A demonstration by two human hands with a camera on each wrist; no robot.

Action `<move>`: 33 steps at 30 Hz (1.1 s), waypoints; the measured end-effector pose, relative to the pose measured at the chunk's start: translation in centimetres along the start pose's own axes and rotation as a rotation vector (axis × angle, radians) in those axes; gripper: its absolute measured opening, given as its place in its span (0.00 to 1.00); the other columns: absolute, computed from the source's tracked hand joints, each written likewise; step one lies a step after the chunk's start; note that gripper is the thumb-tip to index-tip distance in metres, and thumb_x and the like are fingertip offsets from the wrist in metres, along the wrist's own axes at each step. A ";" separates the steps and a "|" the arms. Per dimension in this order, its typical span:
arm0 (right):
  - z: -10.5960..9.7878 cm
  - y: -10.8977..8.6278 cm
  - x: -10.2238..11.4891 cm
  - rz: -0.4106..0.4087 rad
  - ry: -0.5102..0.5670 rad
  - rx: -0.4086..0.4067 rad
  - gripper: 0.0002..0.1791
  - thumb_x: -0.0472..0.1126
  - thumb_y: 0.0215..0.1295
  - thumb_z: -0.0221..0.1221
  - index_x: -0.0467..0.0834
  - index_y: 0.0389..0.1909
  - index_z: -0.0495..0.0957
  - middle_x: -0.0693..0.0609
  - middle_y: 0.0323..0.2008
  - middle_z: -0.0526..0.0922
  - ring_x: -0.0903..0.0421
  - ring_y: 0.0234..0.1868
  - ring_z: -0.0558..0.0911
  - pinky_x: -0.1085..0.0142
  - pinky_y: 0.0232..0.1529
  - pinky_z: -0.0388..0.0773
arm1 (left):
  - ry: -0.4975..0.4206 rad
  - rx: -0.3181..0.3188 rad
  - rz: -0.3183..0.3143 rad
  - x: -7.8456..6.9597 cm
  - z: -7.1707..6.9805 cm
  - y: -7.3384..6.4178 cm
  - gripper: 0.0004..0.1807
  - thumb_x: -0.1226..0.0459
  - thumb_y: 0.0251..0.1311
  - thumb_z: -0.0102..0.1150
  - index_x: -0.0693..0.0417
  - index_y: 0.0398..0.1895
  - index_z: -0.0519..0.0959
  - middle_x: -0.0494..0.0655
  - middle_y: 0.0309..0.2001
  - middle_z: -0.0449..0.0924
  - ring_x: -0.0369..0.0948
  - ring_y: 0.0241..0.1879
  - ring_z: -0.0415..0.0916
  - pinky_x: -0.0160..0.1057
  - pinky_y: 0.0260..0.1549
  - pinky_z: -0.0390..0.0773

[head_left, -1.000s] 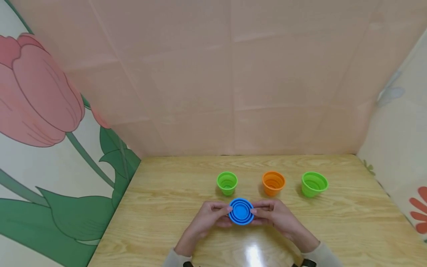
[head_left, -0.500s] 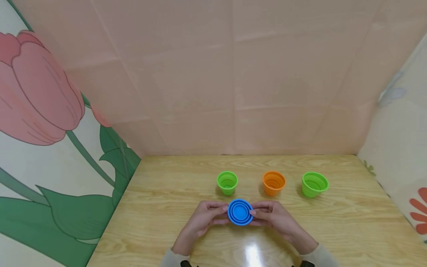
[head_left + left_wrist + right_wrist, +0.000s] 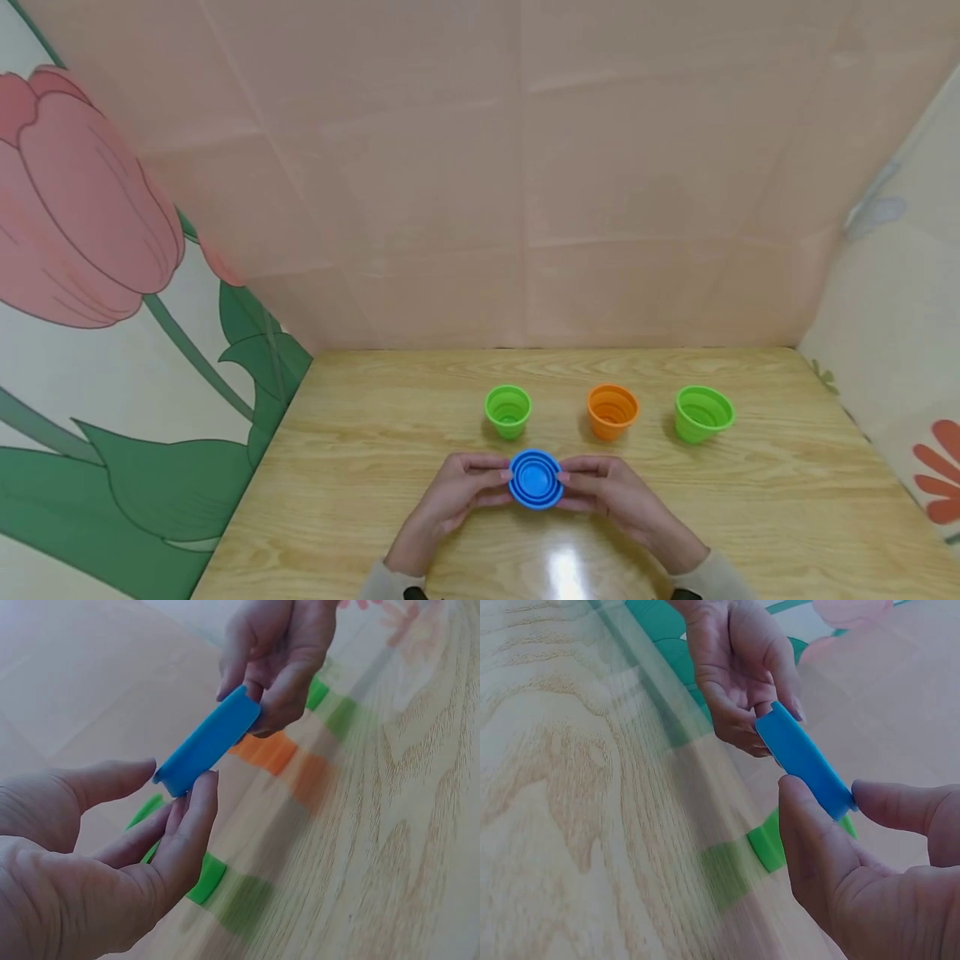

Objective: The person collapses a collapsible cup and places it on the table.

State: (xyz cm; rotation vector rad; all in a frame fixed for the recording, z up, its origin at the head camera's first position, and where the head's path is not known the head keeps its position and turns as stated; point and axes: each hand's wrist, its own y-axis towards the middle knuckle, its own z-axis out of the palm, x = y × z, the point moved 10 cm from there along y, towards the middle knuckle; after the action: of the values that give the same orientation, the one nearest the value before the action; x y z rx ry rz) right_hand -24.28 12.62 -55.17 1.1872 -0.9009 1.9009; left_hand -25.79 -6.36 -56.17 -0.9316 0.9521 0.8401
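Note:
A blue collapsible cup (image 3: pixel 536 479), folded flat into concentric rings, is held above the table between both hands. My left hand (image 3: pixel 467 497) pinches its left edge, thumb on the rim and fingers beneath. On the opposite edge, my right hand (image 3: pixel 615 498) pinches it in the same way. In the left wrist view the blue cup (image 3: pixel 206 746) shows as a thin tilted disc, clear of the wood surface. The right wrist view shows the flattened cup (image 3: pixel 804 759) edge-on between the two hands.
Behind the hands stand three expanded cups: a small green cup (image 3: pixel 508 412), an orange cup (image 3: pixel 612 412) and a wider green cup (image 3: pixel 703 413). They are on a wooden table (image 3: pixel 360 417). A pink backdrop (image 3: pixel 450 208) rises at the table's far edge.
Both hands and the flat blue cup have shifted very slightly left and down in the head view. The grip looks the same, and the other cups keep their places.

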 end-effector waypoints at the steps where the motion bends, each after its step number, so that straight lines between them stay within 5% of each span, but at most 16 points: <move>1: 0.0 0.0 0.0 0.003 -0.001 0.002 0.20 0.34 0.75 0.61 0.25 0.61 0.76 0.46 0.49 0.90 0.52 0.49 0.91 0.56 0.58 0.88 | 0.004 0.000 0.000 0.0 0.0 0.0 0.19 0.73 0.65 0.67 0.76 0.57 0.81 0.56 0.48 0.90 0.43 0.43 0.89 0.47 0.50 0.91; 19: 1.0 1.1 -0.6 0.029 -0.024 -0.027 0.22 0.32 0.73 0.62 0.21 0.61 0.74 0.45 0.47 0.90 0.52 0.48 0.91 0.55 0.57 0.89 | 0.015 0.003 0.006 -0.1 -1.0 -0.8 0.21 0.74 0.66 0.65 0.81 0.59 0.77 0.49 0.43 0.88 0.42 0.44 0.88 0.48 0.50 0.91; 33: 3.5 3.3 -1.7 0.030 -0.015 -0.029 0.24 0.32 0.73 0.61 0.20 0.62 0.72 0.40 0.50 0.89 0.51 0.50 0.90 0.55 0.58 0.88 | 0.056 -0.077 -0.017 0.1 -4.8 -1.5 0.18 0.69 0.67 0.66 0.73 0.57 0.81 0.46 0.44 0.87 0.39 0.44 0.87 0.45 0.48 0.92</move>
State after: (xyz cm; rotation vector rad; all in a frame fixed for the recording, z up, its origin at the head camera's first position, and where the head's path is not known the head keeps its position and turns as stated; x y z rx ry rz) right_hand -24.99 7.67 -56.21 1.1788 -0.9566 1.8987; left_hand -25.83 -11.31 -57.22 -1.0325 0.9643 0.8447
